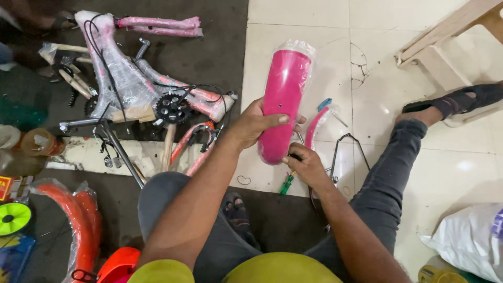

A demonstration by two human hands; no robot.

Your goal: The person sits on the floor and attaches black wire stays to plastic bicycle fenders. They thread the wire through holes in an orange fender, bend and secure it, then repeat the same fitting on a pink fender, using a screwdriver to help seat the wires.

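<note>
A curved pink mudguard (283, 91) wrapped in clear plastic is held upright over the tiled floor. My left hand (255, 124) grips it around the middle from the left. My right hand (304, 163) pinches its lower end, fingers closed on the rim or wrapping. Just below my right hand a green-handled screwdriver (286, 184) lies on the floor. A second, narrower pink mudguard (316, 126) lies on the tiles behind the held one.
A plastic-wrapped pink bicycle frame (131, 84) with a black chainring (171, 108) lies at the upper left. Orange tyres (78, 220) sit at the lower left. A wooden stool (445, 47) stands upper right, a white bag (471, 238) lower right. My legs stretch across the floor.
</note>
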